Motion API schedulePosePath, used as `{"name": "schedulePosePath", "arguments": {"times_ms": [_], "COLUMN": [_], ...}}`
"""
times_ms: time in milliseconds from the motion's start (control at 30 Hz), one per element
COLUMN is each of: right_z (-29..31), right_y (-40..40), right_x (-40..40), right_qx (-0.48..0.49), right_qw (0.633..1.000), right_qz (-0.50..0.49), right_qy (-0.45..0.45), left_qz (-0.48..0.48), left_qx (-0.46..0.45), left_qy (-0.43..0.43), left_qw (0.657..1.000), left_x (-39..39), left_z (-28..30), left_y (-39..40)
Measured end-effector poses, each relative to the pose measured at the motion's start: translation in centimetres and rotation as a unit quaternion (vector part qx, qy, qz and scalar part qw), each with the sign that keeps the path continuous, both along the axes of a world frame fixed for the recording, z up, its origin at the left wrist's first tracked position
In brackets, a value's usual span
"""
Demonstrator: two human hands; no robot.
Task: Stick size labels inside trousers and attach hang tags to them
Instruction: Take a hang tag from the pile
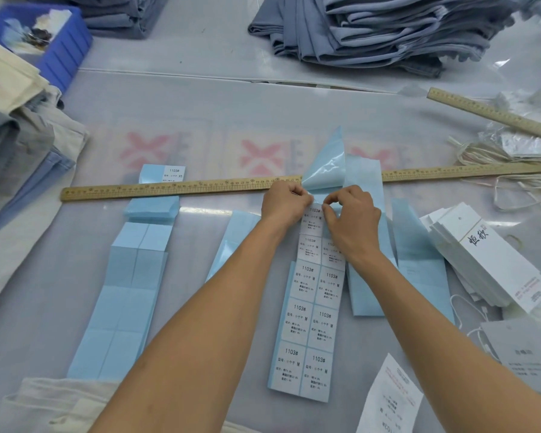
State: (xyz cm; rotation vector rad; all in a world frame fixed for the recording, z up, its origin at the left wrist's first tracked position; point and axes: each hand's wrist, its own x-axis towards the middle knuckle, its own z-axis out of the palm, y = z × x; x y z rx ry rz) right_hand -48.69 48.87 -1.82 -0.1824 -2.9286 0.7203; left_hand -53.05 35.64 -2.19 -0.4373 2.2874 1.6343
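A strip of white size labels (pixel 310 320) marked 1103# M lies on blue backing in the table's middle. At its far end my left hand (pixel 283 204) pinches the strip's top edge. My right hand (pixel 352 220) pinches beside it with thumb and forefinger, at the top right label. Peeled blue backing (pixel 325 164) curls up behind my hands. White hang tags (pixel 487 260) are stacked at the right. Blue-grey trousers (pixel 381 29) are piled at the back right.
A long wooden ruler (pixel 169 188) crosses the table behind my hands; a second ruler (pixel 494 114) lies at the far right. Blank blue backing strips (pixel 125 292) lie left. A blue bin (pixel 60 48) and folded garments (pixel 16 126) sit at the left; strings (pixel 494 157) at the right.
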Motion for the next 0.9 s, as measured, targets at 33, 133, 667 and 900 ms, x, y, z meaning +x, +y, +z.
{"name": "schedulePosePath", "arguments": {"times_ms": [33, 133, 667, 900], "right_z": [0.1, 0.4, 3.4, 11.0], "right_y": [0.0, 0.1, 0.2, 1.6], "right_x": [-0.2, -0.6, 5.3, 13.0], "right_qx": [0.008, 0.046, -0.064, -0.39], "right_qw": [1.0, 0.997, 0.995, 0.9], "right_qz": [0.003, 0.021, 0.035, -0.103], "right_qy": [-0.016, -0.059, 0.074, 0.166], "left_qz": [0.0, 0.001, -0.021, -0.021], "left_qx": [0.001, 0.001, -0.026, -0.071], "left_qy": [0.0, 0.003, -0.01, 0.01], "left_qw": [1.0, 1.0, 0.999, 0.997], "left_x": [0.0, 0.0, -0.9, -0.7], "left_z": [0.0, -0.1, -0.7, -0.8], "left_y": [0.0, 0.0, -0.2, -0.3]}}
